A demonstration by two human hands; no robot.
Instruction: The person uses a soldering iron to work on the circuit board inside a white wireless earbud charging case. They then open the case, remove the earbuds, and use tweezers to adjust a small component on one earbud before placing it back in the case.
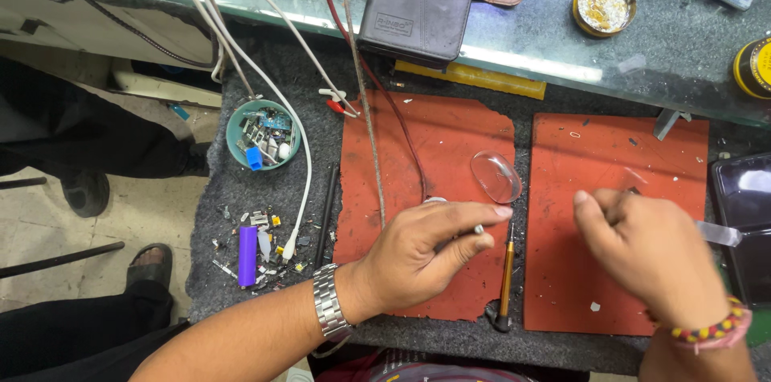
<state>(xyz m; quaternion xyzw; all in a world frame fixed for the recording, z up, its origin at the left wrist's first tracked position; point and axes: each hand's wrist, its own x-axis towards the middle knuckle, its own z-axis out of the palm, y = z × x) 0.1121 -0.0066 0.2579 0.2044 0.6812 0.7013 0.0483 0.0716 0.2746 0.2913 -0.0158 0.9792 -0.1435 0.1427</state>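
Left hand pinching small metal part over red mat; right hand blurred, grip indiscernible. Keep pinch steady, low, beside screwdriver.

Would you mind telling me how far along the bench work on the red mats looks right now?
Done: tiny parts lie sorted in the round teal dish, and a clear oval lens rests on the left red mat. In hand: the left hand pinches a slim metal-tipped tool; the right hand, blurred, holds something I cannot identify. Left: the orange-handled screwdriver lies unused.
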